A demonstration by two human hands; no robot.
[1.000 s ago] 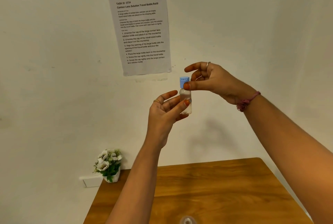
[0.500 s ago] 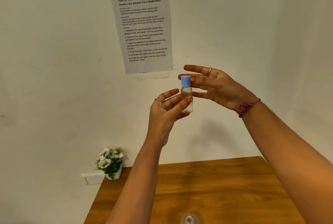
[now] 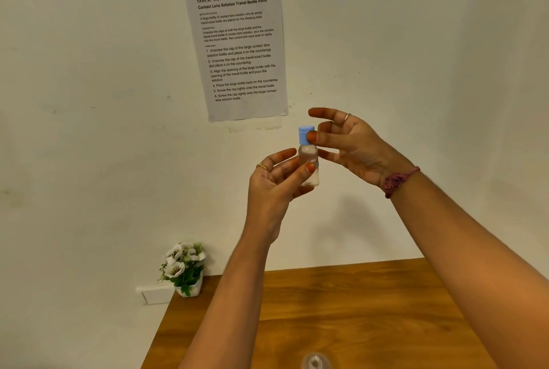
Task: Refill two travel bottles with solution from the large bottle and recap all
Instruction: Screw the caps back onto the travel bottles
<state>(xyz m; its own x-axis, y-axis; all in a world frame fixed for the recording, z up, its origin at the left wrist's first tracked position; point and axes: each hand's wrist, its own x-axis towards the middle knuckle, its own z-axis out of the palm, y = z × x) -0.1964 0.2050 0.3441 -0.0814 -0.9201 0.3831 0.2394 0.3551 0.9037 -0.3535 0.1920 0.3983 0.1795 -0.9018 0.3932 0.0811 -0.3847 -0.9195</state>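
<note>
**Small travel bottle held up in the air, blue cap on**

Big stuff first: there's a wooden table [image 3: 341, 309] taking up the near bottom of the view, pushed against a plain white wall [image 3: 89, 101]. On the wall a printed instruction sheet [image 3: 237, 50] is taped up, headed "Contact Lens Solution Travel Bottle Refill". At the far left corner of the table sits a little white pot of white flowers [image 3: 185, 269], with a white socket plate [image 3: 154, 294] just beside it on the wall.

Both arms are raised well above the table. The left hand [image 3: 273, 187] grips the clear travel bottle [image 3: 309, 166] upright, thumb across the front and fingers behind it. The right hand [image 3: 353, 142] comes in from the right, thumb tip pressed on the blue cap [image 3: 304, 135], the other fingers spread out loose, so it's touching rather than wrapping it. Pink band [image 3: 398, 181] on that wrist.

Right at the near edge there's the top of something clear [image 3: 315, 362], too cut off to tell what it is.
</note>
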